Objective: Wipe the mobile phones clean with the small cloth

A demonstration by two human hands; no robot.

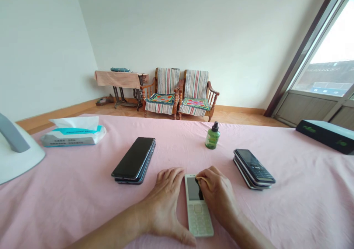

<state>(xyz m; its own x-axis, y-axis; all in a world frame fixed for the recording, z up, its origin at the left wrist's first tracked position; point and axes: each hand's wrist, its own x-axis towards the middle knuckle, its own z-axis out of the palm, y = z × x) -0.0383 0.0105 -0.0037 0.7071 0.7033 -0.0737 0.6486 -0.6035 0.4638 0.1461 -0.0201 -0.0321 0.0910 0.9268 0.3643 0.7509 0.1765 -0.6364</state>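
Observation:
A white keypad phone [198, 208] lies face up on the pink tablecloth [83, 197] near the front edge. My left hand [166, 201] rests against the phone's left side, thumb at its lower corner, fingers curled at its top. My right hand [218, 195] sits on the phone's right side, fingertips pinched on a small pale pad or wipe pressed to the upper right of the dark screen.
A stack of dark smartphones [134, 160] lies to the left, a stack of dark keypad phones [253, 168] to the right. A small green bottle [212, 136] stands behind. Tissue pack [73, 132] far left, dark box [326, 135] far right, white lamp base [16, 157] at left edge.

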